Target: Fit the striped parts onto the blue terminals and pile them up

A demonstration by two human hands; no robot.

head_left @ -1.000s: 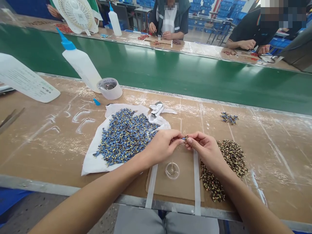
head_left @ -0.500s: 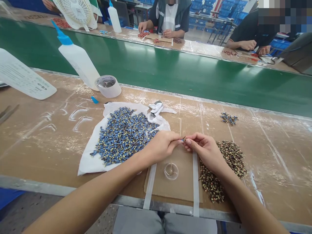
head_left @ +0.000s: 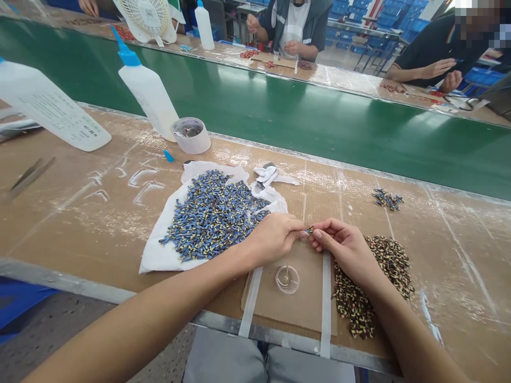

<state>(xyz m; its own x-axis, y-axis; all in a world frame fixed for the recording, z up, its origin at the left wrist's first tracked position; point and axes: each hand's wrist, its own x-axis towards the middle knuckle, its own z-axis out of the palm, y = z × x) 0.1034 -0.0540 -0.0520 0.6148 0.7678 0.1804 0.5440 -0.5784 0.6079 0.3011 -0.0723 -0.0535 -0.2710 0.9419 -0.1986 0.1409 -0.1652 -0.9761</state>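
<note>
My left hand [head_left: 274,239] and my right hand [head_left: 346,248] meet fingertip to fingertip above a taped-down cardboard pad [head_left: 305,298]. Both pinch one tiny blue and dark part [head_left: 310,230] between them. Left of my hands lies a heap of small blue and yellow parts [head_left: 211,213] on a white sheet [head_left: 157,255]. A pile of dark speckled parts [head_left: 389,260] lies under and beside my right wrist. A small clear round dish [head_left: 287,279] sits on the pad just below my hands.
A white squeeze bottle with a blue nozzle [head_left: 147,90] and a tape roll [head_left: 190,135] stand at the back left. A few blue parts [head_left: 387,199] lie far right. Beyond runs a green conveyor belt [head_left: 303,117]; other people work across it by a white fan [head_left: 148,18].
My hands stay joined on the small part. The view has shifted, so everything sits slightly further right in the frame.
</note>
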